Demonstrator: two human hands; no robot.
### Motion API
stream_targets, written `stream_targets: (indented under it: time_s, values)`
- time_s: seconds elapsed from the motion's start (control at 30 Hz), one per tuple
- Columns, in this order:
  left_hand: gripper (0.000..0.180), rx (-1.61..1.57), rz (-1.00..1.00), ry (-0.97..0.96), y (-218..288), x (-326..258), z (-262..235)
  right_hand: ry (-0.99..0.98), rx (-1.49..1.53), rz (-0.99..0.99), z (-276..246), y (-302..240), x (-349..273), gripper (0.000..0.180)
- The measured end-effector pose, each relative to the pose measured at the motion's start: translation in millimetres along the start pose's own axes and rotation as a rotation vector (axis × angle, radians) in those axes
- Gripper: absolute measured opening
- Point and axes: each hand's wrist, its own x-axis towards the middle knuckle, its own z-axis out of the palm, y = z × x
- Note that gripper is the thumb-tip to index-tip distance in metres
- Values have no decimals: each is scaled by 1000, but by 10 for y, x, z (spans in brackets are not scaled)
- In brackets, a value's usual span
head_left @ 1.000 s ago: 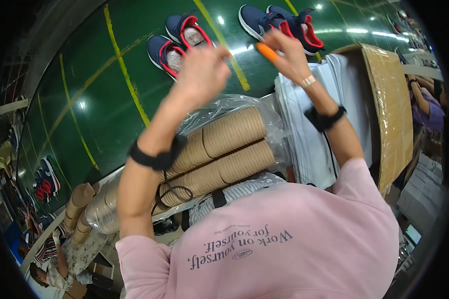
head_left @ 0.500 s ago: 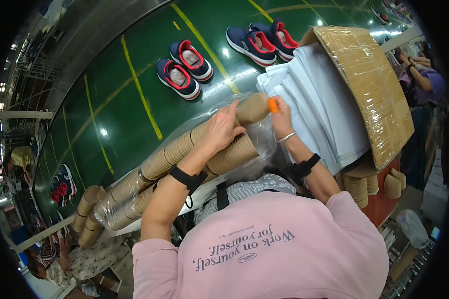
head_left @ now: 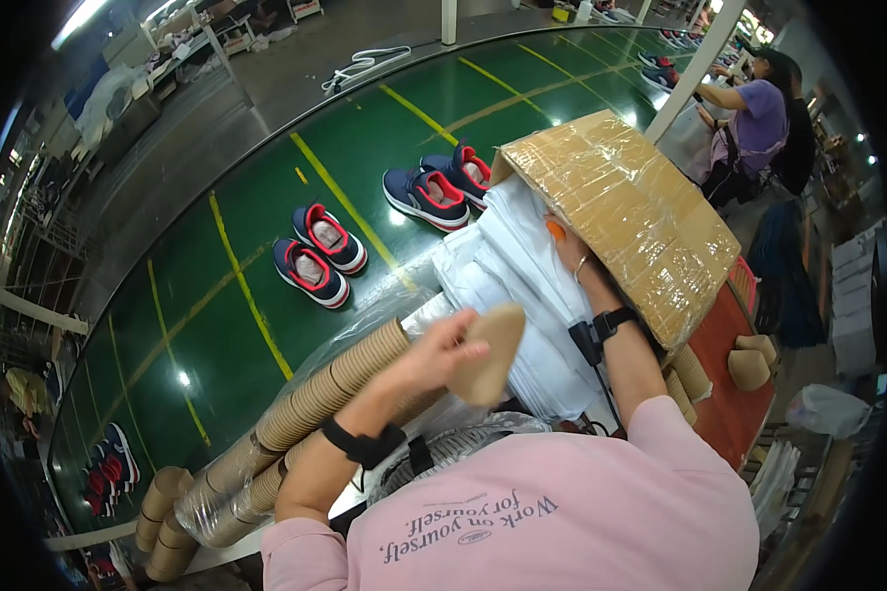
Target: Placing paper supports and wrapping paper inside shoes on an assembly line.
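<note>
Setting, as I see it through the head camera: a shoe factory floor. Evidence: a long green conveyor belt (head_left: 266, 227) with yellow lines, carrying pairs of navy-and-red sneakers (head_left: 317, 258) at intervals; bagged stacks of brown paper cups (head_left: 315, 394); a taped cardboard box (head_left: 631, 212) of white paper; another worker (head_left: 749, 123) at a station beyond.

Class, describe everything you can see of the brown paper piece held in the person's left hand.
The tan, cone-like paper piece looks like thin brown moulded card, smooth and matt. It is held tilted, wide end up, narrowing downward. The left hand grips its left edge with the fingers. It sits just above the long plastic-wrapped stacks of matching brown paper pieces, beside the pile of white folded sheets. Whether it touches the stacks cannot be told.
</note>
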Motion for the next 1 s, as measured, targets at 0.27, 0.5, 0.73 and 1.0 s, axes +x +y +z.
stream_targets:
  time_s: [0.27,0.5,0.73,1.0]
  values:
    - [40,145,335,882,-236,320,-238,-153,1425,-17,-231,-1562,-287,25]
    - [48,-409,273,259,296,112,-356,-300,660,-986,-1153,-2402,-4,71]
    - [99,396,112,-483,-62,119,185,526,859,-779,-1187,-2642,268,93]
    - [29,-994,519,497,966,353,-279,401,1497,-398,-1250,-2455,-418,90]
